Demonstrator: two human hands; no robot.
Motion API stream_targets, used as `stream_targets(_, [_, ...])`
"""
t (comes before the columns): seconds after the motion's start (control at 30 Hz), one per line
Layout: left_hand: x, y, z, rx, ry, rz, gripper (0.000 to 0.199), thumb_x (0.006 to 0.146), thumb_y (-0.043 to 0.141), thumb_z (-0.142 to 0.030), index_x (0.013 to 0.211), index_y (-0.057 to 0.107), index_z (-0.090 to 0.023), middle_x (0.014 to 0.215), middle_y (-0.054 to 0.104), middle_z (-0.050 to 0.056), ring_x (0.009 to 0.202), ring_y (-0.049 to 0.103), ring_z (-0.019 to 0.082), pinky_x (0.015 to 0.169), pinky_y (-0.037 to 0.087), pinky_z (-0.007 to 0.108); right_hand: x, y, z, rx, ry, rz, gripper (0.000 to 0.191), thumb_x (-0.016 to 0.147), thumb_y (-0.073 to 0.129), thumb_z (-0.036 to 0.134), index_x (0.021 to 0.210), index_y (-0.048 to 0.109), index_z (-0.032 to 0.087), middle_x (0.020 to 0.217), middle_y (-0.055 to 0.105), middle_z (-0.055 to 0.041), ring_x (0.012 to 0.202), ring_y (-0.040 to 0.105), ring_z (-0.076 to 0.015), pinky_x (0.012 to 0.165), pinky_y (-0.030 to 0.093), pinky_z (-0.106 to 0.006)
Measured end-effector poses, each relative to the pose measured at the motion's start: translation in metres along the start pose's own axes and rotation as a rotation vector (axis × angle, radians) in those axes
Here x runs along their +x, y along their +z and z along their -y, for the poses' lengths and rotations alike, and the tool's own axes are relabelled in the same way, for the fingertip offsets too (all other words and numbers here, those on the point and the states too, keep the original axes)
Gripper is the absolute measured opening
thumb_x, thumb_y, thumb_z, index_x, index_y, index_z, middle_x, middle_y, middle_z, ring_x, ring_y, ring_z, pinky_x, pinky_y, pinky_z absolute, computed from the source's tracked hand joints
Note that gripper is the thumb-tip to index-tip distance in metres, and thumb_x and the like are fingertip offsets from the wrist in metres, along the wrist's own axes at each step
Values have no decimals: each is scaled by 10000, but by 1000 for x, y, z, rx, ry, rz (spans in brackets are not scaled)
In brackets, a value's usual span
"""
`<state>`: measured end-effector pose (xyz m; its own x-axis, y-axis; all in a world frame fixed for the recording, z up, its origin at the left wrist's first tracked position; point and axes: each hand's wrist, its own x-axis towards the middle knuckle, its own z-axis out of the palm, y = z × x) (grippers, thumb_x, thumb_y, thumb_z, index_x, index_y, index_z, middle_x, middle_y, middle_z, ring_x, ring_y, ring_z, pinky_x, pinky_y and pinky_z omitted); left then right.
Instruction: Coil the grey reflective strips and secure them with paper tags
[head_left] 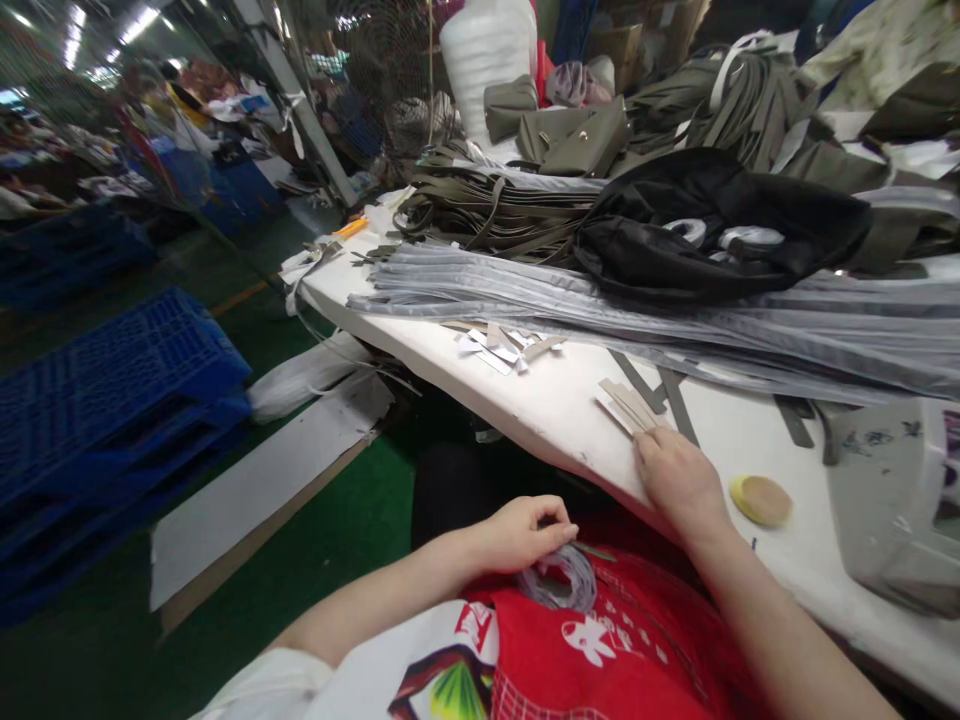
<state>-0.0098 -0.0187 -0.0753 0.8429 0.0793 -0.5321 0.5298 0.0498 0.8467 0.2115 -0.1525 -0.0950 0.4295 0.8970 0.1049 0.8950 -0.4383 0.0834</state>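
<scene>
Right hand (679, 480): positioned at the near edge of the white tabletop (570, 395). I have its fingers closed on one end of the beige strips (628, 405); the free ends fan out over the tabletop, beside the dark flat pieces (679, 405).

Left hand (529, 530): positioned off the tabletop, below its near edge, over the red apron (637, 650). Fingers are curled toward the thumb at the upper rim of the grey coil (559, 580); I cannot tell whether they grip it.

The round tan disc (761, 500) lies near the same edge, right of the right hand. Loose offcuts (510, 348) lie nearer the left corner, beside the long grey bands (525, 290).
</scene>
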Motion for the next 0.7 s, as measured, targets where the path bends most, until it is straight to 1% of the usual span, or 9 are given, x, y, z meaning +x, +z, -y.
stream_targets(0.07, [-1,1,-2,2,-2,2,452,801,561,-610,828,565,-159,581,513,-39,463,480,91,431,384,190,0,-1,2,-2,17,-12,216,910,438,113,921,654,118,901,666,-148,852,619,-263,787,465,-356])
stream_targets(0.13, [-1,1,-3,16,-3,-4,463,808,554,-604,862,611,-147,597,529,-30,463,483,86,427,386,185,-1,-5,3,49,89,-48,232,914,409,127,959,635,109,927,671,-160,851,635,-267,752,477,-353])
stream_targets(0.2, [0,0,-3,24,-10,-3,477,817,543,-599,907,648,-143,639,562,-13,464,493,86,423,394,187,-4,-15,4,233,207,-82,238,923,381,166,987,607,127,900,686,-133,797,656,-245,688,485,-330])
stream_targets(0.3, [1,-2,0,3,-27,13,499,836,520,-588,989,680,-141,754,635,29,474,512,91,429,421,202,-19,-39,8,639,302,-16,217,935,366,277,936,568,196,724,675,-29,617,636,-183,583,470,-277])
stream_targets(0.37, [1,-2,2,1,-45,-4,506,854,503,-570,1035,690,-136,795,664,47,465,513,90,429,420,204,-34,-56,14,785,264,62,240,938,355,343,863,550,224,643,638,7,563,605,-164,548,455,-258])
stream_targets(0.43, [1,-1,4,24,-65,-45,497,874,488,-538,1057,699,-127,778,675,47,441,505,85,423,407,199,-52,-70,20,804,207,140,260,939,380,406,856,555,233,657,644,10,574,607,-164,539,453,-251])
stream_targets(0.53, [1,0,7,53,-87,-91,469,903,463,-491,1072,708,-129,770,691,42,425,501,77,426,397,187,-78,-78,28,733,117,239,296,934,450,486,1034,594,248,795,721,0,599,655,-173,549,475,-259])
stream_targets(0.6, [0,1,8,54,-93,-104,459,914,454,-477,1073,713,-133,796,704,47,426,508,74,424,391,181,-90,-78,30,671,15,256,319,962,419,466,1142,601,274,932,751,-8,697,705,-190,626,506,-276])
stream_targets(0.7, [0,2,9,42,-91,-108,443,921,454,-455,1065,721,-132,780,701,43,422,511,72,423,388,177,-100,-80,31,610,-179,289,359,1005,331,412,1110,656,301,1032,745,-5,837,718,-198,722,511,-296])
